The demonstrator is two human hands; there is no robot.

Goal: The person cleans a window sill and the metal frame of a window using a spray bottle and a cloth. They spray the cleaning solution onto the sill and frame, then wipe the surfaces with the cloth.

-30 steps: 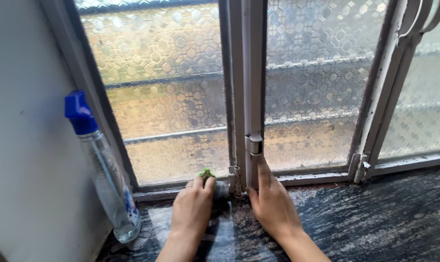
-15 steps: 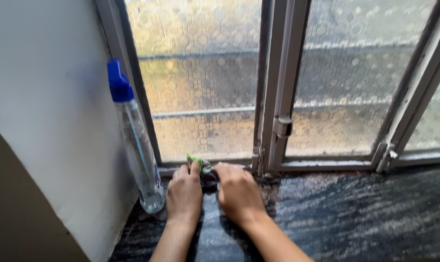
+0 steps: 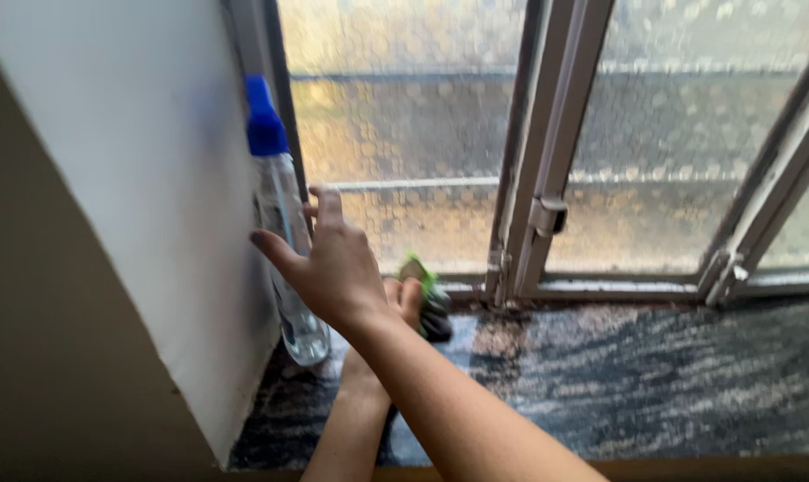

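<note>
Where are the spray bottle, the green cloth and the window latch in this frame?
spray bottle (image 3: 284, 259), head view, on its clear body below the blue cap.
green cloth (image 3: 419, 270), head view, on its green upper edge.
window latch (image 3: 548, 217), head view, on the metal catch.

A clear spray bottle (image 3: 284, 259) with a blue cap stands upright in the sill's corner, near a green-and-dark cloth (image 3: 429, 299) by the window track.

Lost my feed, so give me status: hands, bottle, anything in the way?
Right hand open, reaching at spray bottle. Left hand pressing green cloth at window track. Nothing between.
</note>
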